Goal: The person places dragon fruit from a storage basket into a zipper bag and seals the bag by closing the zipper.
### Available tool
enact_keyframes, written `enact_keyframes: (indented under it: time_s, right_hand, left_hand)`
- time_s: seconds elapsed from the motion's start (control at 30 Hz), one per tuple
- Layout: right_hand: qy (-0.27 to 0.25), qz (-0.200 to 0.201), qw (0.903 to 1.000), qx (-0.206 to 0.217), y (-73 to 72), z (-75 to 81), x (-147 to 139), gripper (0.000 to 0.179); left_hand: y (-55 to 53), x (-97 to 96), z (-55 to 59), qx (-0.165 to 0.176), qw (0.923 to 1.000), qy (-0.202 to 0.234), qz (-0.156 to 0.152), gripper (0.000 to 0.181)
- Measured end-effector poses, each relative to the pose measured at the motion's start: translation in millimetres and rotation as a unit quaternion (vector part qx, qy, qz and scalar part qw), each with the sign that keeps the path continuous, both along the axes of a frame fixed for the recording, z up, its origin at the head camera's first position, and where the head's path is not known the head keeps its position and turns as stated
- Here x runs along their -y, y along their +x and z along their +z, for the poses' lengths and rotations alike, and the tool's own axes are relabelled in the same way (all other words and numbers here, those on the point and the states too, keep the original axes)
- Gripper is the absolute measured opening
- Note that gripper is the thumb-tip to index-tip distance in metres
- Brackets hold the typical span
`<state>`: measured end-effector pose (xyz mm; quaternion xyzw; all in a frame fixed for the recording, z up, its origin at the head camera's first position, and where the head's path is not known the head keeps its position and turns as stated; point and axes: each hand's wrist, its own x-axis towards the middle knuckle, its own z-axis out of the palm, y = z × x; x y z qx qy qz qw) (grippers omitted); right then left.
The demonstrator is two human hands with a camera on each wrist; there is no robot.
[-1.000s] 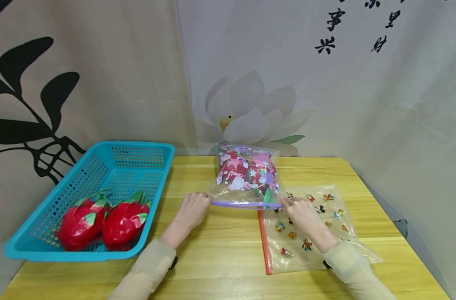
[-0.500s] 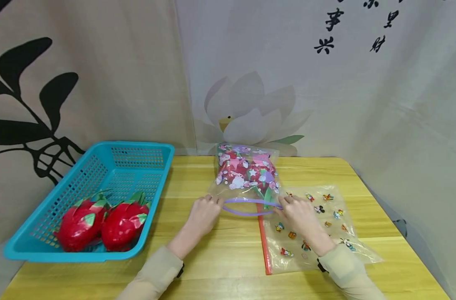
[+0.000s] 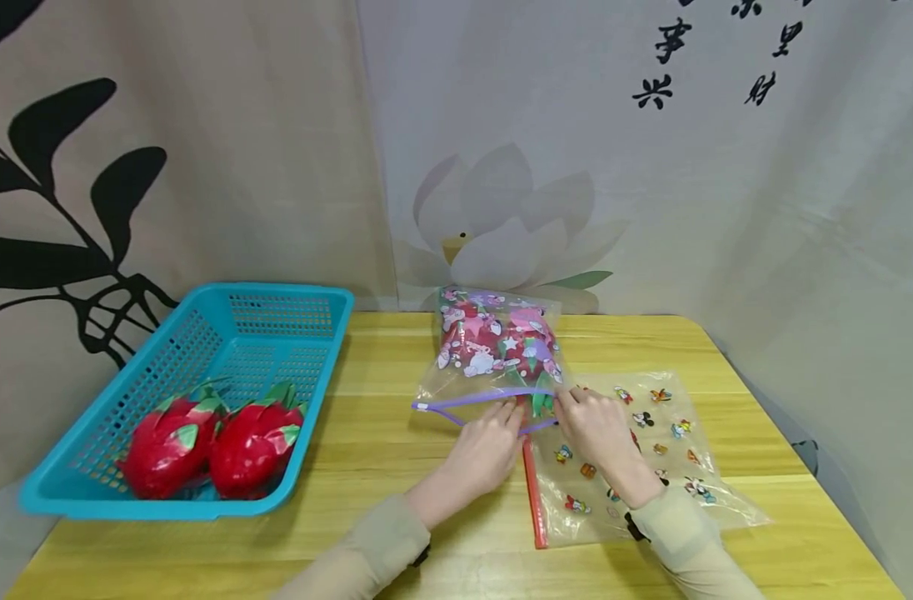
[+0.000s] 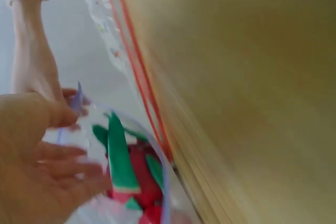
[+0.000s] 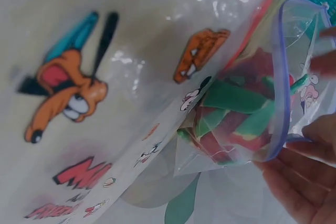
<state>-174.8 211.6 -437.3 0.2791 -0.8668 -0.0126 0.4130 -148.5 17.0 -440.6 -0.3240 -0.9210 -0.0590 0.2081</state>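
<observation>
A clear zip bag [image 3: 475, 367] with a pink and purple cartoon print lies at the back of the table, its purple-edged mouth [image 3: 436, 407] parted toward me. Inside sits red fruit with green leaf tips [image 4: 123, 156], like the dragon fruit in the basket. My right hand [image 3: 597, 429] pinches the bag's rim at the right end of the mouth. At the lower lip of the mouth is my left hand [image 3: 486, 450]; in the left wrist view its fingers [image 4: 73, 169] are extended and spread beside the opening, pinching nothing.
A second clear bag [image 3: 700, 454] with small cartoon figures and a red zip edge lies flat under my right forearm. On the left stands a blue plastic basket [image 3: 336, 358] holding two dragon fruits [image 3: 250, 450]. A printed curtain [image 3: 501, 108] hangs behind the table.
My left hand has left the bag's left corner and moved right along the mouth. The mouth, nearly flat before, has parted. My right hand stays at the right end.
</observation>
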Motion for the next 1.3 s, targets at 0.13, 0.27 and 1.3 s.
enact_keyframes:
  time_s: [0.13,0.27,1.3]
  right_hand:
    - [0.005,-0.019,0.9997,0.015,1.5,0.6,2,0.015]
    - [0.016,-0.042,0.9979,0.047,3.3,1.6,3,0.023]
    - [0.020,0.013,0.9988,0.043,5.9,6.8,4,0.016]
  left_hand:
    - [-11.3,-27.0,-3.2,0.053,0.9965,0.024,0.059,0.067]
    - [-22.8,-42.7,-7.4,0.076,0.9882,0.083,0.104,0.072]
    - [-43.7,-82.2,-13.7,0.109,0.9676,0.040,0.224,0.075]
